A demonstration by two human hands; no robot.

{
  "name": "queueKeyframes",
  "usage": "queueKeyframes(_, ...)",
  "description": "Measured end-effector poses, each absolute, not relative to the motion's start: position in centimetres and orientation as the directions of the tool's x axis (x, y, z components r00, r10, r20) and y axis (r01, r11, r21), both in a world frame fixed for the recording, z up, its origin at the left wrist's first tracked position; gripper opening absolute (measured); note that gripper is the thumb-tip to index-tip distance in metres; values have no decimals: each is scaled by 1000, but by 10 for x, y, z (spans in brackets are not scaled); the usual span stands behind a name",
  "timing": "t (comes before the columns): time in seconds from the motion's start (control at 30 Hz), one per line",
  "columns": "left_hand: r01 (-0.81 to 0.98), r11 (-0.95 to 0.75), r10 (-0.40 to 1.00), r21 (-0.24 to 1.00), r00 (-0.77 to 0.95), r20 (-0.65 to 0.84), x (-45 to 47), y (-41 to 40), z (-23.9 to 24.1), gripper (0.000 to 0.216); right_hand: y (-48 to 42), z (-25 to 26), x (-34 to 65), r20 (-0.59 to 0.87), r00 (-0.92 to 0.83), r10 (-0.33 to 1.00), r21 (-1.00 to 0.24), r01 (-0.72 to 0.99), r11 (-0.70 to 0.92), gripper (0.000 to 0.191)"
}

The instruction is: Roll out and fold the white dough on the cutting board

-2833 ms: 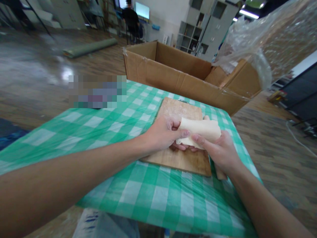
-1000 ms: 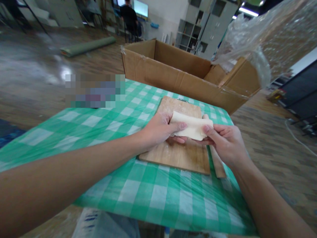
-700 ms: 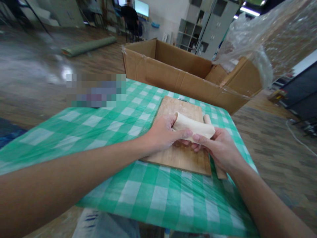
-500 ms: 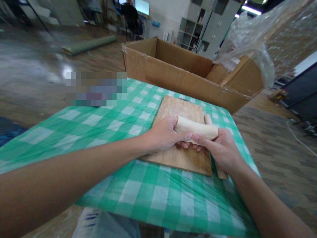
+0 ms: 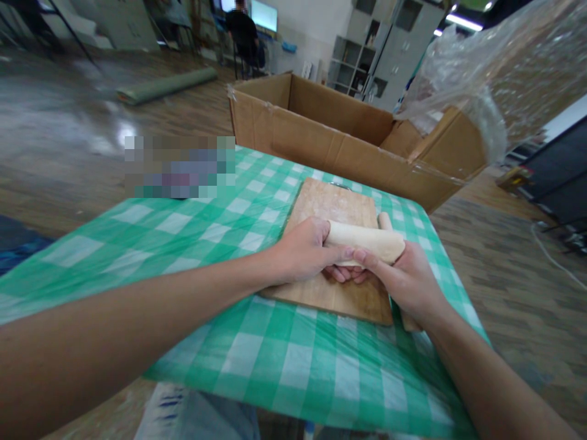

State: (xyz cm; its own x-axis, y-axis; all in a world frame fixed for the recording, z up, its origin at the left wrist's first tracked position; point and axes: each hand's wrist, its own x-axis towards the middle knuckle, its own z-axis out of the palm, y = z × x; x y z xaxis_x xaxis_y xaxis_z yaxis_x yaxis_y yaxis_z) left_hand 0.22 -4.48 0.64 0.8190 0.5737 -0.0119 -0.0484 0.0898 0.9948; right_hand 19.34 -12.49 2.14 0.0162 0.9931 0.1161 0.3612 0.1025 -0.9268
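A pale, smooth roll of dough [image 5: 364, 239] is held between both my hands, above a wooden cutting board [image 5: 337, 200]. My left hand [image 5: 309, 247] grips its left end, and my right hand [image 5: 410, 275] is closed round the right end. The thumbs meet on the near side of the dough, and several fingertips curl underneath it. To the right of the board lies a wooden rolling pin [image 5: 384, 221], its middle hidden behind my right hand. Light flour marks show on the far part of the board.
A green-and-white checked cloth [image 5: 257, 342] covers the table. Beyond its far edge stands a big open cardboard box [image 5: 330, 137], with clear plastic wrap [image 5: 486, 110] at its right. A blurred-out patch [image 5: 181, 171] sits at the far left. A person [image 5: 243, 36] sits in the background.
The dough roll has shifted slightly down and its right end looks rounder and fuller. Both hands keep their hold, with the fingers beneath a little more in view.
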Motion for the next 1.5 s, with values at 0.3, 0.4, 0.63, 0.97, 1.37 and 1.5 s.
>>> queueKeyframes(0.3,-77,215,671,974,735,-90,2,-44,9,23,-123,23,198,71,97,993,-964,264,43,34)
queueKeyframes(0.4,-74,234,663,969,741,-104,1,-42,8,24,-123,20,199,62,76,995,-963,267,40,34)
queueKeyframes(0.63,-95,330,637,939,757,-147,1,-37,7,13,-120,17,207,177,139,974,-941,315,126,31)
queueKeyframes(0.97,-105,330,650,938,746,-144,-2,-34,8,15,-120,12,207,166,163,973,-963,241,123,26)
queueKeyframes(1.37,-66,120,638,991,770,-26,-4,-39,13,13,-124,13,198,83,100,991,-983,173,65,32)
queueKeyframes(1.5,-66,169,624,983,779,-55,-3,-39,13,20,-123,13,201,125,99,987,-976,190,105,28)
